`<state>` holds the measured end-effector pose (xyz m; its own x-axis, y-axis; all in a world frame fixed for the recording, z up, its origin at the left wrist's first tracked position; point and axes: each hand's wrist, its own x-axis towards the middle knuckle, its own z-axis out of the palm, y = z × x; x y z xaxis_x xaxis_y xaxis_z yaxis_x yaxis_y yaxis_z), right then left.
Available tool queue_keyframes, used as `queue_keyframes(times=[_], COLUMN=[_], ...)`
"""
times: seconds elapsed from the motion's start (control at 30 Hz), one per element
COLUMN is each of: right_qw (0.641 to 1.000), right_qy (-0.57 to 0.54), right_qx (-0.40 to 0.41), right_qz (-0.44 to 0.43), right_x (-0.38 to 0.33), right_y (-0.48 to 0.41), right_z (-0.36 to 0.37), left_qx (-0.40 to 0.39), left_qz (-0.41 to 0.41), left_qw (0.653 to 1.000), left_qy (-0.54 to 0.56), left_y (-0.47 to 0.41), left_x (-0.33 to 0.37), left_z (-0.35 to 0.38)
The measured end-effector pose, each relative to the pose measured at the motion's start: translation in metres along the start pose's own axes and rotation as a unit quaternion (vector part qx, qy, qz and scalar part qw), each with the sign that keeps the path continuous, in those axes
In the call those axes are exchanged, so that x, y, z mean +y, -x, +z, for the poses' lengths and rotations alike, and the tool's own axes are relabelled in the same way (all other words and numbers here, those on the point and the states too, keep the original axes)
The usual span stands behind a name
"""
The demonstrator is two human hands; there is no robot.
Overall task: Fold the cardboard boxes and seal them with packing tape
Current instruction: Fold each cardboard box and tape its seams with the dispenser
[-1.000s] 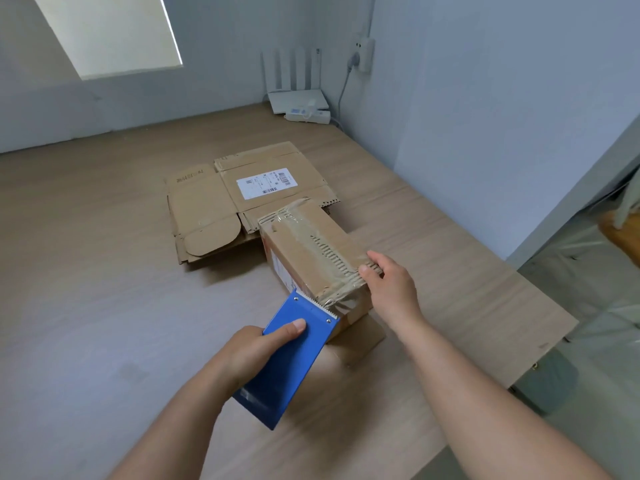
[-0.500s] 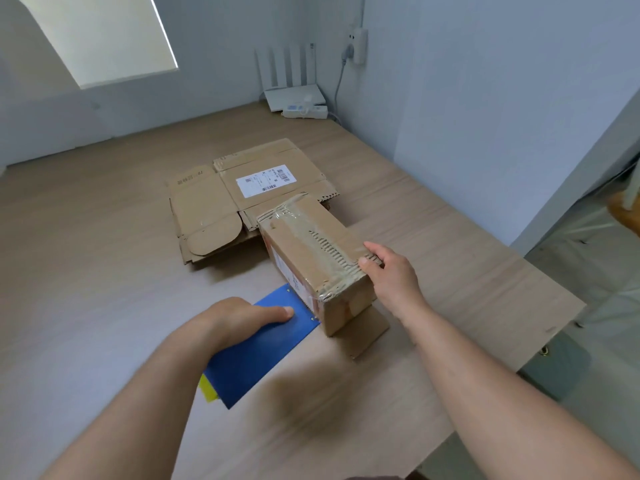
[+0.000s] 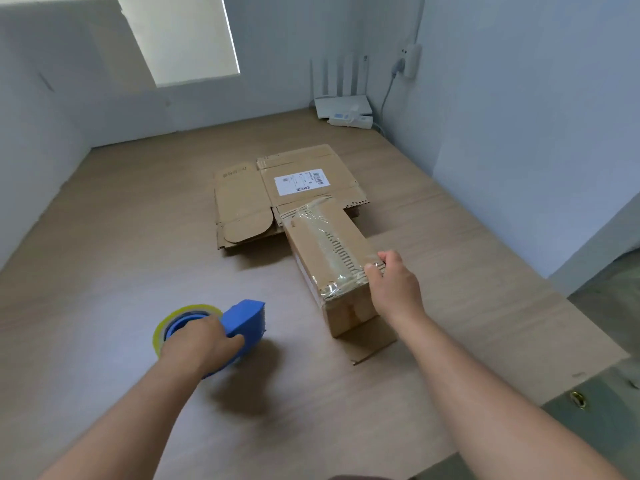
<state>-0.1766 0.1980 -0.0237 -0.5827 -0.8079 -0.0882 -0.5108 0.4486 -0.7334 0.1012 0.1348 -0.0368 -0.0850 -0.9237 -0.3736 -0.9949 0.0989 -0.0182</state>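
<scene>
We see the left hand curled round the blue tape dispenser on the desk, the right hand gripping the near top edge of the taped box at desk centre, flat cardboard lying just behind it.

I read the bench as pale wood-grain laminate, matt and smooth. The folded box is brown cardboard, matt. The packing tape along its top is clear, glossy and wrinkled. The flattened cardboard is the same matt brown stock and carries a white paper label. The tape dispenser is smooth blue plastic, and its tape roll looks yellowish and glossy.
</scene>
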Motion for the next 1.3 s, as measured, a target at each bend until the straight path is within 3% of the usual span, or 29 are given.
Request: queue_keyframes(times=[0.27,0.33,0.4,0.47,0.53,0.63,0.77,0.97,1.03,1.1,1.2,1.3], right_qw=[0.993,0.991,0.988,0.986,0.984,0.981,0.971,0.977,0.965,0.941,0.861,0.805], right_qy=[0.061,0.065,0.080,0.110,0.138,0.180,0.218,0.101,0.101,0.148,0.332,0.383], right_qx=[-0.084,-0.102,-0.110,-0.105,-0.090,-0.063,-0.064,-0.138,-0.177,-0.220,-0.207,-0.176], right_qz=[-0.053,-0.062,-0.068,-0.069,-0.063,-0.046,-0.070,-0.130,-0.164,-0.209,-0.326,-0.416], right_x=[0.006,0.009,0.010,0.007,0.002,-0.005,0.002,0.019,0.020,0.016,0.008,0.010], right_y=[0.000,0.001,0.000,0.000,0.000,-0.001,-0.010,-0.039,-0.049,-0.057,-0.065,-0.073], right_z=[-0.007,-0.011,-0.015,-0.016,-0.013,-0.006,-0.008,-0.033,-0.041,-0.049,-0.051,-0.046], left_qx=[0.044,0.102,0.158,0.107,0.036,0.028,0.099,0.140,0.159,0.144,0.093,0.110], left_qz=[-0.023,-0.028,0.025,0.081,0.077,0.016,-0.044,-0.060,-0.048,-0.013,0.037,0.059], left_qw=[0.999,0.994,0.968,0.916,0.880,0.867,0.859,0.792,0.812,0.874,0.960,0.983], left_qy=[-0.004,0.029,0.192,0.377,0.467,0.498,0.500,0.591,0.560,0.463,0.263,0.137], left_y=[0.013,0.017,0.028,0.038,0.039,0.036,0.035,0.034,0.035,0.036,0.037,0.030], left_x=[0.007,0.023,0.056,0.101,0.142,0.174,0.184,0.182,0.176,0.172,0.167,0.162], left_z=[0.037,0.036,0.027,0.015,0.008,0.008,0.016,0.015,0.014,0.013,0.010,0.007])
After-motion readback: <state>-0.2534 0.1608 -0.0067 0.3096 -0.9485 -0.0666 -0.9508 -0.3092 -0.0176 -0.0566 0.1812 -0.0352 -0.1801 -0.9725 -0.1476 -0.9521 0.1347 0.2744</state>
